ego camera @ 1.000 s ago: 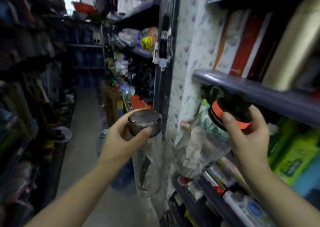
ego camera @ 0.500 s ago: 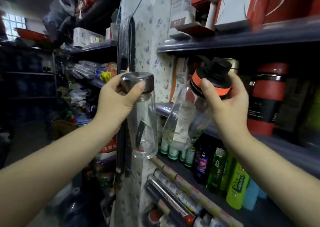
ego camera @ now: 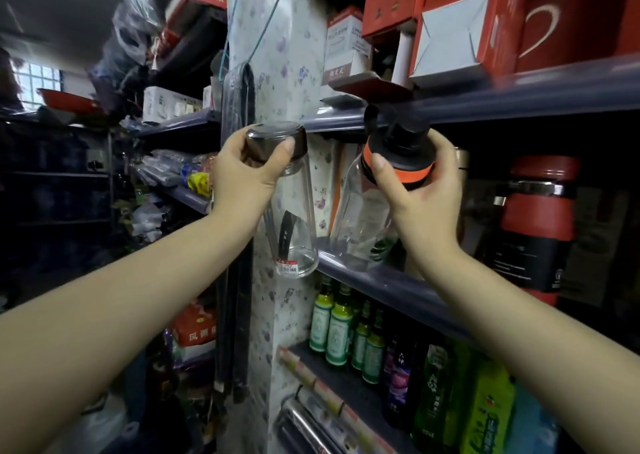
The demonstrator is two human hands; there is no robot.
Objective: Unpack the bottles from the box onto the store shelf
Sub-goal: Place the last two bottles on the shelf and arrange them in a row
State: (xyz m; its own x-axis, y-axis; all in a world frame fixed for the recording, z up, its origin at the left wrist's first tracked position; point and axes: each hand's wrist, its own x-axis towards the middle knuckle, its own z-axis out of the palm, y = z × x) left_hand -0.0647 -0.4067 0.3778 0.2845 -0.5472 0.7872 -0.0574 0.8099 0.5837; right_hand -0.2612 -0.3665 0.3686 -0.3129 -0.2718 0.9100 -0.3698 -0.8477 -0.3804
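My left hand (ego camera: 242,180) grips the dark metal cap of a clear glass bottle (ego camera: 296,232), which hangs upright in front of the flowered shelf post, just left of the middle shelf (ego camera: 391,287). My right hand (ego camera: 420,194) holds a second clear bottle (ego camera: 363,225) by its black cap with an orange ring. That bottle tilts to the left, and its base is at the front edge of the middle shelf. The box is not in view.
A red and black flask (ego camera: 540,225) and a gold flask stand further right on the middle shelf. Red and white boxes (ego camera: 450,21) fill the shelf above. Green bottles (ego camera: 332,325) line the shelf below. The aisle and more shelving lie to the left.
Both hands have lifted the bottles up and forward to the level of the middle shelf. The orange-ringed bottle now reaches the shelf's front edge.
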